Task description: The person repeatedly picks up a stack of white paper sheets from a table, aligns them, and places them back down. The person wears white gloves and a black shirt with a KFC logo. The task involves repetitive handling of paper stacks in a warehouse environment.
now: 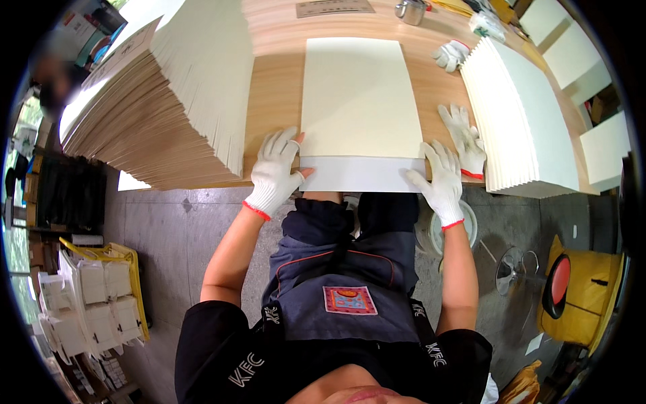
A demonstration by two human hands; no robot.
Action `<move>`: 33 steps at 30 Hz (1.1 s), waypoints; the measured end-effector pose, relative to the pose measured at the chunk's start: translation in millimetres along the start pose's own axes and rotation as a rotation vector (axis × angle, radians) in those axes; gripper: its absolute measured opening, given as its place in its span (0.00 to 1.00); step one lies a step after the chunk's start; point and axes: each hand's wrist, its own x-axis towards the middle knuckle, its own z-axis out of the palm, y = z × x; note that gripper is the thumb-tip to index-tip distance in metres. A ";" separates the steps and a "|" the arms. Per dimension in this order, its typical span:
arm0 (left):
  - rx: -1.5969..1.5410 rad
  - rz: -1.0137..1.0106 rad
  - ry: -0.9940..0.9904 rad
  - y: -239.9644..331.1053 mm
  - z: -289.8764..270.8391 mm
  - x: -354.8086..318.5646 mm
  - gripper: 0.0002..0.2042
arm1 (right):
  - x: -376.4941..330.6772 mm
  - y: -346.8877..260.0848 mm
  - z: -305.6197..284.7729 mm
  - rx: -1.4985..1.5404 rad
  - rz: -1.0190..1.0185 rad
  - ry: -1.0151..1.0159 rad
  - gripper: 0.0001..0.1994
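Observation:
A cream sheet of paper or card [360,97] lies flat on the table in front of me, with a pale grey strip [363,175] along its near edge, at the table's edge. My left hand [274,172], in a white knit glove with a red cuff, rests at the strip's left end. Its fingers are spread, and the thumb and one fingertip show bare. At the right end lies my right hand [441,180], gloved alike, fingers outstretched and thumb touching the strip's corner. Neither hand grips anything.
A tall stack of folded sheets [158,101] stands on the left, another stack [521,114] on the right. Spare white gloves [464,138] lie beside the right stack. A metal mug [410,11] sits at the back. Below are a bucket [464,225] and a stool [515,269].

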 end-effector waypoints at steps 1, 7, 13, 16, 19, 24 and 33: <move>-0.019 0.052 0.008 4.1 -3.8 4.4 0.32 | -0.4 -0.1 1.3 0.004 0.003 0.003 0.37; -0.035 0.140 -0.184 33.5 -14.9 16.9 0.37 | 0.9 -4.6 -2.6 0.015 0.015 0.002 0.37; -0.078 0.162 -0.240 28.6 -20.6 23.8 0.30 | -2.0 -0.6 -3.1 0.028 0.018 -0.025 0.35; 0.004 0.332 -0.128 36.7 -20.8 19.3 0.19 | 0.4 8.6 -1.8 0.144 0.026 0.008 0.32; 0.072 0.353 -0.215 33.6 -15.5 19.9 0.09 | 18.4 1.4 -21.7 0.302 0.014 -0.031 0.28; 0.080 0.086 -0.396 40.2 -24.1 39.5 0.04 | 58.2 -27.5 -53.2 0.429 -0.075 -0.258 0.25; -0.433 -0.075 -0.587 13.0 -17.4 69.4 0.09 | 110.0 -27.4 -35.0 0.170 -0.078 -0.729 0.32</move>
